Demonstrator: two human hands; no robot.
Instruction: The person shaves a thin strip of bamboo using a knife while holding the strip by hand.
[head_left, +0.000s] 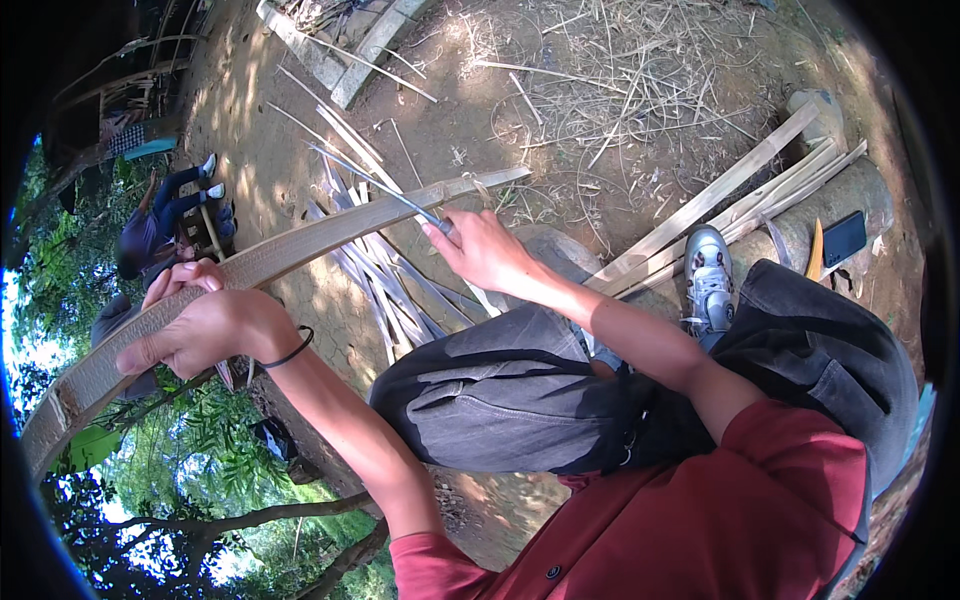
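Note:
My left hand is wrapped round a long, slightly curved bamboo strip, thumb on the near side and fingers over the far edge. The strip runs from the lower left rim up to the middle, where a thin curl stands near its tip. In my right hand is a slim knife, gripped by its handle. Its narrow blade points to the upper left and crosses over the strip; whether the edge touches it I cannot tell.
Split bamboo slats lie on the ground beyond my knee. More slats rest on a log, near a phone and a curved blade. Shavings cover the dirt ahead. A person sits at far left.

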